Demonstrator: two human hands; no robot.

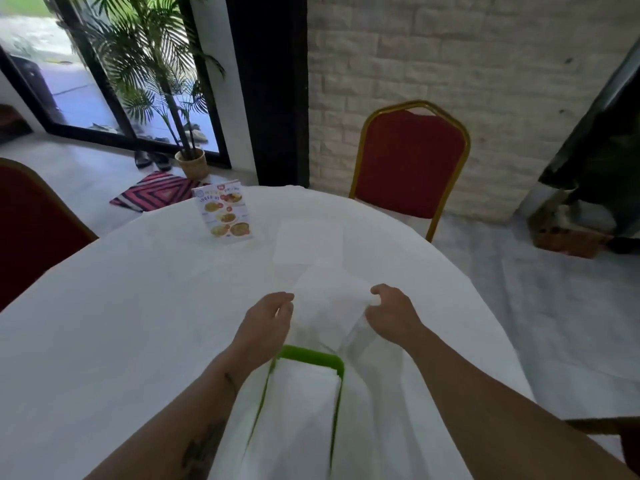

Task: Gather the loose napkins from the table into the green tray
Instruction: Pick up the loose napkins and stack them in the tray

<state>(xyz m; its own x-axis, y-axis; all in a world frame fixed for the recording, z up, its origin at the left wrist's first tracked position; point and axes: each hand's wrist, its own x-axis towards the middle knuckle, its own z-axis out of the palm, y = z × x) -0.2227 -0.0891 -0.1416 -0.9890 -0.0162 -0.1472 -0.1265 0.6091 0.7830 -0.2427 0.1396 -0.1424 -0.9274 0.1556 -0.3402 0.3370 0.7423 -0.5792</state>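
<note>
Pinching one napkin (pixel 329 306), both hands' grips hover over a white-clothed table (pixel 138 306) near a brick wall (pixel 485 64).

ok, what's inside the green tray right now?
The green tray holds a stack of white napkins. Its floor is covered by them, so what lies underneath, and how many there are, can't be seen.

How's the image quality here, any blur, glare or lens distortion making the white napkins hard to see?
Head view: the wide-angle lens bends the round white table and window frame; daylight through the window washes the tablecloth pale, so the white paper napkin held between left hand and right hand barely stands out; the green plastic tray looks softly blurred.
</note>
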